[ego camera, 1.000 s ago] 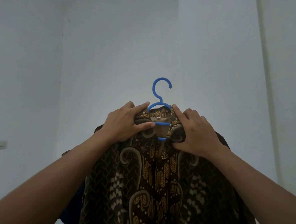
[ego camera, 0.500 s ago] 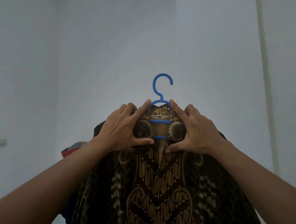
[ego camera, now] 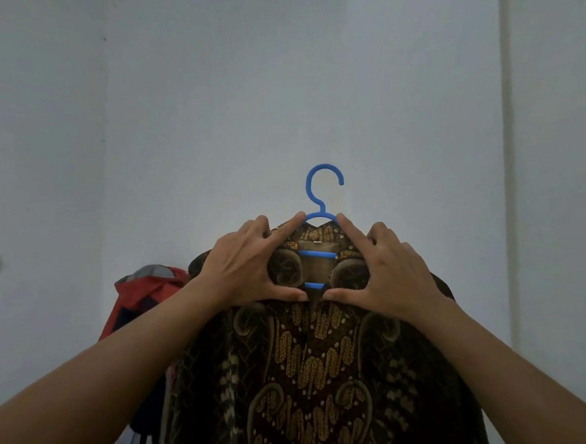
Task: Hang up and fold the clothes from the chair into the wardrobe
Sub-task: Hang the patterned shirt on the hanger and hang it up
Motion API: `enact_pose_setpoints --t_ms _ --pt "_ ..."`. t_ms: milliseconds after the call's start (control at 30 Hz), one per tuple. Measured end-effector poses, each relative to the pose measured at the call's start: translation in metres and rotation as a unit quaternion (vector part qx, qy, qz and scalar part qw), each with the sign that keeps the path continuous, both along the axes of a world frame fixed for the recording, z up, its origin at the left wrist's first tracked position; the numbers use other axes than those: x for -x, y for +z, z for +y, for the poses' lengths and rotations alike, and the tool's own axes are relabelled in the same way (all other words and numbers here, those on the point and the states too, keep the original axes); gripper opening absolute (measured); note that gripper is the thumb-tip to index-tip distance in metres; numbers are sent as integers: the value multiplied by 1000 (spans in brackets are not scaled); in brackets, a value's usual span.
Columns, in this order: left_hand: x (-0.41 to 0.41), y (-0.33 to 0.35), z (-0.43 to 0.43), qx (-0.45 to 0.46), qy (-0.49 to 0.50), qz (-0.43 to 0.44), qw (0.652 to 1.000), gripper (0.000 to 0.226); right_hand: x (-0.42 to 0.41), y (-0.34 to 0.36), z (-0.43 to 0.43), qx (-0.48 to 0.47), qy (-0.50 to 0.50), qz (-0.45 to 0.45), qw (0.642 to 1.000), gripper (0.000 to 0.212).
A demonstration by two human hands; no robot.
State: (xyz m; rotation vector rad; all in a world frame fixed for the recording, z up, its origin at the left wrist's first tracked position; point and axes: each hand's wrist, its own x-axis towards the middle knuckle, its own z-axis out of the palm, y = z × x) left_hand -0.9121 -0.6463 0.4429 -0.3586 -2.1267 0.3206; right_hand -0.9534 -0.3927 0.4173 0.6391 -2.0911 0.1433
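Batik shirt (ego camera: 311, 375), one, on one blue hanger (ego camera: 317, 253); left hand (ego camera: 243, 269) and right hand (ego camera: 394, 267) pinch collar.

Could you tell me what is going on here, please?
A person holds up a brown batik shirt on a blue hanger. The left hand and right hand each grip one side of the collar, thumbs nearly meeting at the front opening. The hanger's hook stands free before a white wall, not yet hung on anything. A red and grey garment shows behind, to the left.
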Motion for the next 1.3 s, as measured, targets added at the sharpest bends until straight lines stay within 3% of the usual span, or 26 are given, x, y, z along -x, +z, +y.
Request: enact_pose_setpoints --t_ms 700,1100,1300 --pt "-251 8 16 -34 -218 10 975 115 -363 17 7 -3 -204 1 979 121" --pt "-424 55 133 -37 -371 44 927 117 -602 52 94 -4 -352 76 933 121" --pt "-527 52 235 -25 -448 42 892 117 -741 46 168 10 -434 54 899 123"
